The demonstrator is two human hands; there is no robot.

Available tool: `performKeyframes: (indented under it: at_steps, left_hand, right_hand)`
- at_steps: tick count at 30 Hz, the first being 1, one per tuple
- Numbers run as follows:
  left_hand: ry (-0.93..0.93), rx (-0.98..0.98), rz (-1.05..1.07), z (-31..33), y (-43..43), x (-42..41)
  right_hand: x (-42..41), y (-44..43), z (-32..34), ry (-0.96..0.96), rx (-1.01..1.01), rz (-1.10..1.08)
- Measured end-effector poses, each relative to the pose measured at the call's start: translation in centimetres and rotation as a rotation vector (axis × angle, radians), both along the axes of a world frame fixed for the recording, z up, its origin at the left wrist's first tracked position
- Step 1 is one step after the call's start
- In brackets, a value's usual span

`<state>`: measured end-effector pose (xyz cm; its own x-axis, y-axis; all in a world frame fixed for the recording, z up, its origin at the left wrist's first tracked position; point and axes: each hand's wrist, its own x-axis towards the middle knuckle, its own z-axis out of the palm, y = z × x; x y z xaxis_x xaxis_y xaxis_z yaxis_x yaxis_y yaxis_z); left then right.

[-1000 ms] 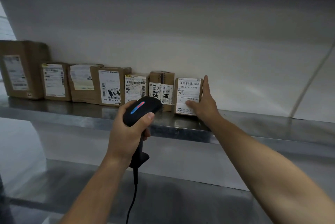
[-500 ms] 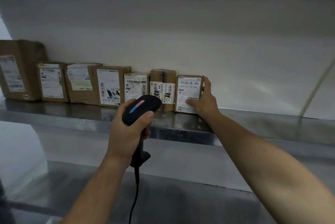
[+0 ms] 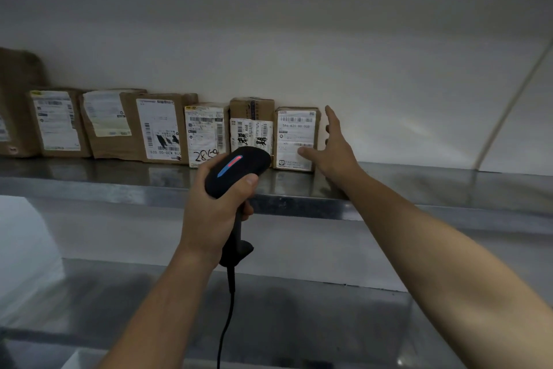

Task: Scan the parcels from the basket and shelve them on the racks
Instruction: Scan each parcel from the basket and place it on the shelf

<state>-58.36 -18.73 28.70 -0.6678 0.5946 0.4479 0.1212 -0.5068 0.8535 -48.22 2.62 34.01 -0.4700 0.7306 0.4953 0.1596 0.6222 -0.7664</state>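
Where the last parcel stands: at the right end of the row on the metal shelf, upright, its back to the white wall, its left side against its neighbour.
Why label-out: its white label faces forward like those of the other parcels, most likely so that each code can be read from the aisle without lifting a box.
Right hand: spread wide with straight fingers and holding nothing; the thumb lies across the lower label and the fingers rise just beside the box's right side. Whether they press it I cannot tell.
Why that pose: it looks like a hand squaring the box into line or letting go of it, with bare shelf to its right for the next one.
Left hand: wrapped round the handle of the black scanner, thumb on top of the head.
Why held so: the head sits low, in front of the row, with a coloured strip lit and its cable hanging down past the lower shelf, ready to hand without blocking the right arm.
Step in hand: shelving, judged nearly finished for this box.
Basket: not in view.
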Motion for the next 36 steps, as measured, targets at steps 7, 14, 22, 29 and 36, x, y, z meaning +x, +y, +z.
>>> performKeyframes:
  at_steps: [7, 14, 22, 29, 36]
  left_hand:
    - [0.047, -0.018, -0.084, -0.4, 2.4, 4.1]
    - [0.059, -0.035, -0.210, -1.2, 6.0, 11.1]
    - [0.122, -0.104, -0.389, -3.3, 10.3, 22.8]
    - [0.157, -0.174, -0.557, -6.1, 12.8, 34.1]
    - [0.187, -0.282, -0.708, -10.5, 14.1, 44.4]
  right_hand:
    - [5.6, -0.2, -0.7, 0.052, 0.142, -0.041]
    - [15.3, -0.4, -3.4, 0.133, 0.267, -0.150]
    - [30.7, 0.1, -7.5, 0.057, 0.296, -0.427]
    - [44.5, -1.4, -12.1, -0.104, 0.217, -0.611]
    - [55.9, -4.9, -18.8, -0.152, 0.046, -0.785]
